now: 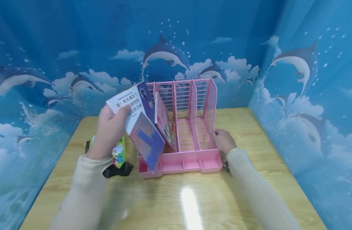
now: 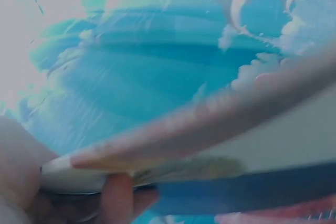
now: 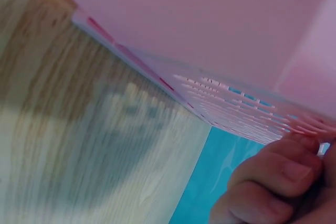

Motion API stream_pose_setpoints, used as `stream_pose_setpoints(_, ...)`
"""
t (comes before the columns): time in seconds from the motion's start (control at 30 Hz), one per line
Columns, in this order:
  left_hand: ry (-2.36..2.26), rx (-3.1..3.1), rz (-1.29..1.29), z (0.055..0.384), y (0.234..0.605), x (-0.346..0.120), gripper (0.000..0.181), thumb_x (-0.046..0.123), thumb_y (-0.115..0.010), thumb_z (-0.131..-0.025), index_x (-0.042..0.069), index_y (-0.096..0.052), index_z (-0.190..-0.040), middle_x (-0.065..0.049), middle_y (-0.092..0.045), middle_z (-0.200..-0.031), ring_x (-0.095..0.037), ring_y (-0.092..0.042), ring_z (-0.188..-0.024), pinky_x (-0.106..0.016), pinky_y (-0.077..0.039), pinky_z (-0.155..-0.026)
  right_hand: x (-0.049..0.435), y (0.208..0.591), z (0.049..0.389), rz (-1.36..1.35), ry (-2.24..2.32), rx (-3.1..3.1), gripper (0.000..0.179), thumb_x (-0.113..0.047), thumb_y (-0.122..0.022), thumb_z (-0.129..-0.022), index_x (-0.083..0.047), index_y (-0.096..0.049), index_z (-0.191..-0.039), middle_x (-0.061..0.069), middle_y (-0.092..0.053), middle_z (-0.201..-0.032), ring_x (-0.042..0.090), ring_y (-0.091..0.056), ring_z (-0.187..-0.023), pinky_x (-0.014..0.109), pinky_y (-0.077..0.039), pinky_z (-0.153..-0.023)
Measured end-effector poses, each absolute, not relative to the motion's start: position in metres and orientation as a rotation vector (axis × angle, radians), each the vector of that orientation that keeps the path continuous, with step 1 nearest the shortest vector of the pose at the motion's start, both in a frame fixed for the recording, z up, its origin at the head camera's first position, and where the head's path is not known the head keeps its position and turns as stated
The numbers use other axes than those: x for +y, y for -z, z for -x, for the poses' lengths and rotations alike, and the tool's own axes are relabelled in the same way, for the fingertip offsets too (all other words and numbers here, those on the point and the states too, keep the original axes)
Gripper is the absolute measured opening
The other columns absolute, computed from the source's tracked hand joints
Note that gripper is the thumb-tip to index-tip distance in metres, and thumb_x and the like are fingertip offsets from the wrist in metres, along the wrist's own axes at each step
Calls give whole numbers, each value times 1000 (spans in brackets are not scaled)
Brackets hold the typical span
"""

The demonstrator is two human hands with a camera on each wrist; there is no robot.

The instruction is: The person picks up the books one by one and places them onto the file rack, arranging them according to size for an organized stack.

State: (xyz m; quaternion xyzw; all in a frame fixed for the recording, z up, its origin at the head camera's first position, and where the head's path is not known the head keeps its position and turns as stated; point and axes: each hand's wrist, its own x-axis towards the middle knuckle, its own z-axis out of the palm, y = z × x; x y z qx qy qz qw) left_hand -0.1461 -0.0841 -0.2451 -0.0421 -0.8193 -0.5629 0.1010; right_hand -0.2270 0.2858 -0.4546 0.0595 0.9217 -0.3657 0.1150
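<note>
Left hand [image 1: 110, 129] pinches a splayed paperback [image 1: 144, 132] over the left end of the pink book rack [image 1: 190, 155]; right hand [image 1: 224, 141] grips the rack's right side. The drooping cover could catch the leaning picture book [image 1: 165, 123] and crease.

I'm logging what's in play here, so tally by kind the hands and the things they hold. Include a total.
Hands: 2 (left hand, right hand)
Held book: 1
Pink rack: 1
Total: 4
</note>
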Motion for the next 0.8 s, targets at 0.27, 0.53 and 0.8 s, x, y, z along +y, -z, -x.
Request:
stream_pose_setpoints(0.27, 1684, -2109, 289, 160, 281, -42, 52, 17, -48, -109, 26, -39, -160, -2, -55, -151, -23, -60, -128, -47, -58, -97, 281, 456, 229, -142, 1081, 2727, 53, -44, -38, -109, -5, -62, -136, 11, -69, -98, 27, -61, -84, 40, -50, -76)
stream_pose_setpoints(0.53, 1544, -2134, 385, 188, 329, -13, 54, 20, -47, -111, 31, -35, -162, -3, -48, -158, -24, -51, -140, -51, -51, -107, 285, 458, 226, -146, 1075, 2738, 56, -47, -36, -109, -6, -62, -137, 10, -68, -94, 25, -60, -81, 40, -49, -74)
stream_pose_setpoints(0.8, 1425, -2265, 459, 201, 366, 7, 55, 26, -48, -111, 39, -32, -162, -7, -53, -154, -30, -54, -137, -49, -49, -108, 285, 460, 225, -124, 1090, 2739, 55, -44, -37, -110, -4, -62, -137, 11, -67, -93, 24, -58, -79, 39, -49, -74)
